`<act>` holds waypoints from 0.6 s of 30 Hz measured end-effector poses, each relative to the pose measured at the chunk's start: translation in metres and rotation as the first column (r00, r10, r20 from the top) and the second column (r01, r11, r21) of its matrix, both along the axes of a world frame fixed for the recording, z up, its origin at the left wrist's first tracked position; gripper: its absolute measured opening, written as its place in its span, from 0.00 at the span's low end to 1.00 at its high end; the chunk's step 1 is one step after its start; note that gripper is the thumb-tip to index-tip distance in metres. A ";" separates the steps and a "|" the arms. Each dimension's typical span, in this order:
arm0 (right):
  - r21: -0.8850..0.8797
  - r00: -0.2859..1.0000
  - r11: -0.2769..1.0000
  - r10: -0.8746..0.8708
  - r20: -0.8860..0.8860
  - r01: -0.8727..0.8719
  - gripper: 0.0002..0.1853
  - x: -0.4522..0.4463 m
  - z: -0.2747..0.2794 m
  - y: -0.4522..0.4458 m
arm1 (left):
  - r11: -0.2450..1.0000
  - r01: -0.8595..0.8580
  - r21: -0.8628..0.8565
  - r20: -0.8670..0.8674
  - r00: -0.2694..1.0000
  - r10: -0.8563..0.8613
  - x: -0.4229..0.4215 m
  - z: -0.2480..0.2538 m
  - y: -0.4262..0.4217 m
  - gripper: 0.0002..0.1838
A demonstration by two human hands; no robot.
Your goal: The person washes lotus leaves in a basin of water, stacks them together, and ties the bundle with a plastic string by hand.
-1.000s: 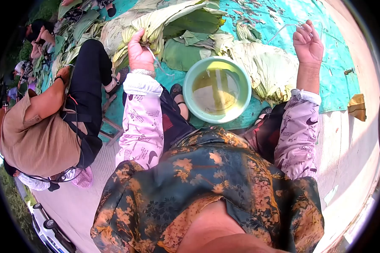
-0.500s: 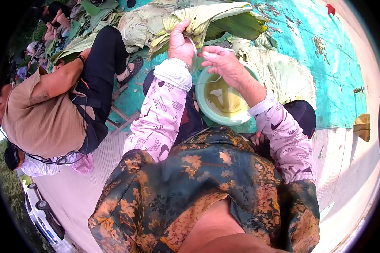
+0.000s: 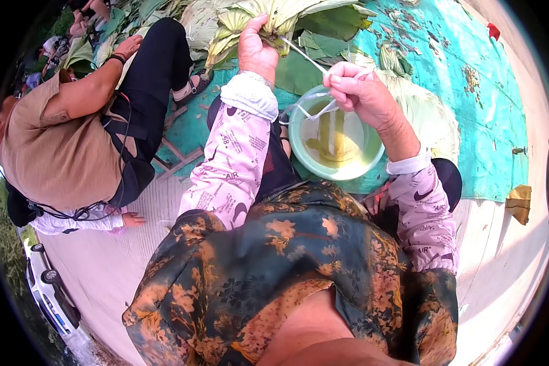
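Note:
My left hand is closed round the gathered base of a bundle of large folded leaves, pale green outside and darker green on the right. From that base a white strip of string runs taut to my right hand, whose fingers are pinched on it. A loose loop of the string hangs below my right fingers. Beneath the string stands a pale green basin, with yellowish liquid in it. My right wrist is just beside the basin's upper right rim.
A co-worker in a brown top sits at the left. More large leaves lie on the turquoise sheet beyond the basin. A brown paper-like piece is at the sheet's right edge. A white car stands lower left.
My right hand has moved right and closed, pulling the string straight out from the leaf bundle. My left hand keeps its hold, slightly higher. The co-worker's hand has moved onto the raised knee.

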State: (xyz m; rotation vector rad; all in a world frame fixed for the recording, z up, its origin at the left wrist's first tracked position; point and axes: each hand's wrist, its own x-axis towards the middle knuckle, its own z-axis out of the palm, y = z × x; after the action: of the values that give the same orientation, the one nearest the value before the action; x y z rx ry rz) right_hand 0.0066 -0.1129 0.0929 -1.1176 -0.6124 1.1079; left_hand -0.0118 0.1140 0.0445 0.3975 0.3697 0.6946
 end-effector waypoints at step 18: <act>0.073 0.989 0.992 -0.108 0.105 0.101 0.07 0.039 0.033 -0.066 | 0.974 0.220 0.050 -0.067 0.974 -0.216 -0.015 0.016 -0.014 0.12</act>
State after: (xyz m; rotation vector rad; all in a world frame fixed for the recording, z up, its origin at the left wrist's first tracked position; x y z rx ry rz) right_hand 0.0457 -0.1786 0.1260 -1.1444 -0.6642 0.9342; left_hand -0.0267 0.1000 0.0606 0.5067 0.3586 0.4798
